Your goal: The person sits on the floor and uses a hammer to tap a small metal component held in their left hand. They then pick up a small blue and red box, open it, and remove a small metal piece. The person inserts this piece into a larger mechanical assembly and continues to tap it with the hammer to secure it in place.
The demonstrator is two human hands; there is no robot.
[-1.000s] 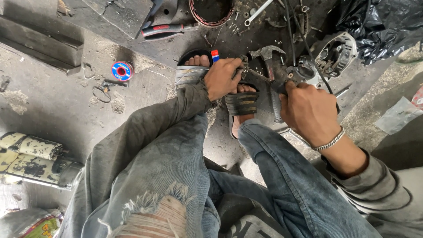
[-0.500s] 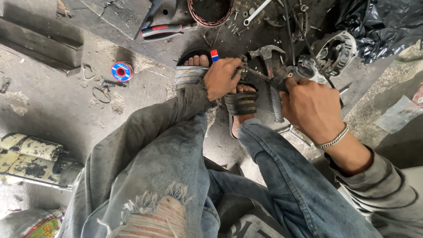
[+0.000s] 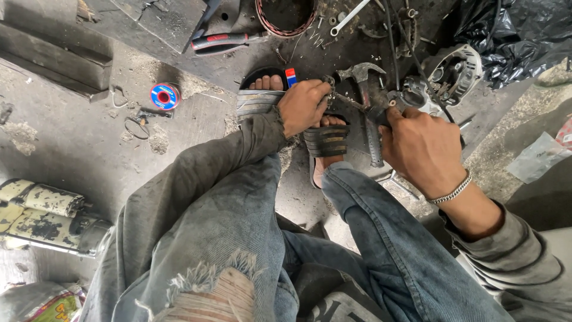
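At far left lie two grimy cylinders (image 3: pixel 42 209) with peeling pale paint, and below them, at the bottom corner, a crumpled wrapper (image 3: pixel 44 307) printed in yellow and pink. Farther up the concrete floor (image 3: pixel 89 143) sits a small round spool (image 3: pixel 164 96), blue with a red centre. Pliers (image 3: pixel 223 40) with red-and-black handles lie at the top beside a ring of copper winding (image 3: pixel 286 15). A small red, white and blue tag (image 3: pixel 291 77) rests by the toes of a striped sandal (image 3: pixel 259 98). The left hand (image 3: pixel 304 107) is clenched around one end of a thin metal rod (image 3: pixel 351 102), just above the other sandalled foot. The right hand (image 3: pixel 420 146), wearing a chain bracelet (image 3: pixel 453 192), is closed on a dark metal part (image 3: pixel 393 101) at the rod's other end; what its fingers pinch is hidden. A hammer (image 3: pixel 366 89) lies between the hands. The work would likely go best with the left hand bracing the rod still while the right keeps the part in line with it, clear of the hammer. To the right sit an alternator housing (image 3: pixel 456 68), a black plastic bag (image 3: pixel 512 33), and a clear plastic packet (image 3: pixel 536 158) on the floor.
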